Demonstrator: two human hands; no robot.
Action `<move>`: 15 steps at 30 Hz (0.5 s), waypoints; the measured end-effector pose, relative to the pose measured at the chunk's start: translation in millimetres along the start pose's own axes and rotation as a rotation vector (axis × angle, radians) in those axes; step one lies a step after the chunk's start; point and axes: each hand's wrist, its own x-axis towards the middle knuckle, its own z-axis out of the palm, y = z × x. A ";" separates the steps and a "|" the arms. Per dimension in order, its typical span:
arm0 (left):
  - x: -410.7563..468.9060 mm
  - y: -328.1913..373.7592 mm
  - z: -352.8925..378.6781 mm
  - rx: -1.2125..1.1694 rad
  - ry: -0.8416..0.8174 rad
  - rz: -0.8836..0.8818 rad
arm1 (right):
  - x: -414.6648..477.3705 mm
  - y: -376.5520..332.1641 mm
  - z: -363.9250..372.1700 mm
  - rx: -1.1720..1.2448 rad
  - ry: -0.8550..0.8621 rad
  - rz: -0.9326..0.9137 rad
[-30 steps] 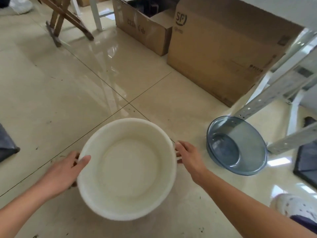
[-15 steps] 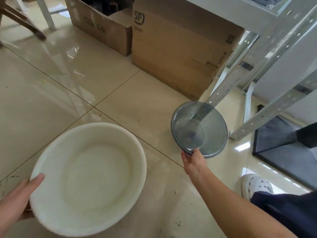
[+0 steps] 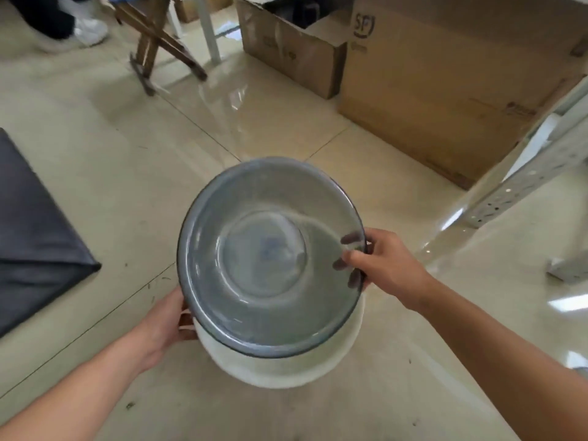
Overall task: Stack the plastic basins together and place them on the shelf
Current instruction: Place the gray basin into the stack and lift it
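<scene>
A see-through blue-grey plastic basin is held above the floor, tilted toward me. My right hand grips its right rim, thumb over the edge and fingers showing through the plastic. Under it sits a white plastic basin, mostly covered; only its near and right edge show. My left hand holds the white basin's left rim. The blue basin lies over the white one; whether it is fully seated inside I cannot tell.
The grey perforated metal shelf frame stands at the right. Two cardboard boxes rest on the tiled floor behind. A dark mat lies at the left, a wooden folding stand farther back, and a person's shoe at top left.
My right hand has lifted the blue basin from the floor by the shelf and carried it left over the white basin. Both basins are now up in front of me.
</scene>
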 end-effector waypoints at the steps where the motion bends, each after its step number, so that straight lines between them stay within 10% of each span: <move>1: 1.4 -1.4 -2.2 -0.002 -0.009 0.004 | 0.1 2.8 6.5 -0.095 -0.011 -0.003; 6: 3.3 -5.0 -7.3 -0.102 -0.069 -0.019 | 11.2 27.7 26.4 -0.729 0.013 -0.124; 15: -0.5 -3.7 -6.1 -0.018 -0.102 0.015 | 27.3 42.6 44.7 -1.149 0.173 -0.238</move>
